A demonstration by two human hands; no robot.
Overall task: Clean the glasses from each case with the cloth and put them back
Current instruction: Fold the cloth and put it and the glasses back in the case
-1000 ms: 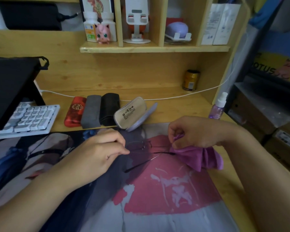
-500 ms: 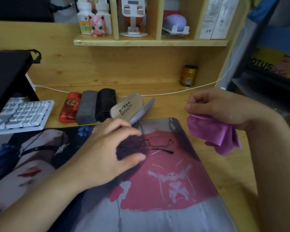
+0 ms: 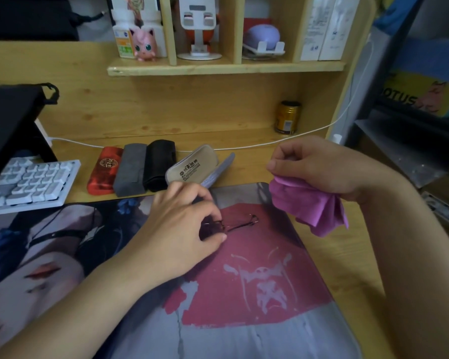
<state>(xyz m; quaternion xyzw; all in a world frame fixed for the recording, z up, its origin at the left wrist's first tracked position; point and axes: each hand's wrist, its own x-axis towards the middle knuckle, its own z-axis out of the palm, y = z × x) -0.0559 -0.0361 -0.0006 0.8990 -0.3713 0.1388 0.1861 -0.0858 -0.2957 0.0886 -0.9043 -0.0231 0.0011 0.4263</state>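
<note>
The left hand is curled over the glasses on the mat. Its fingers and thumb pinch the left end of the glasses. The hand hides that part. The thin dark frame sticks out to the right of the fingertips. The glasses look folded. Their long side runs left to right, and the far end tips up a little toward the back of the desk. I cannot tell if they lie flat on the mat or are lifted a bit.

The right hand is up and to the right of the left hand, well apart from the glasses. Its fingers are curled and grip the purple cloth. The cloth hangs down in a bunch under the hand.

Just behind the left hand is the open case. Its tan inside faces us and its lid lies to the right. Its long side slants from near left to far right. To the left of it stand three closed cases side by side: a black case, a grey case and a red case. Their long sides point away from us.

Far to the left of the left hand is a white keyboard. A small can stands behind the right hand, with a white cable on the desk in front of it.
</note>
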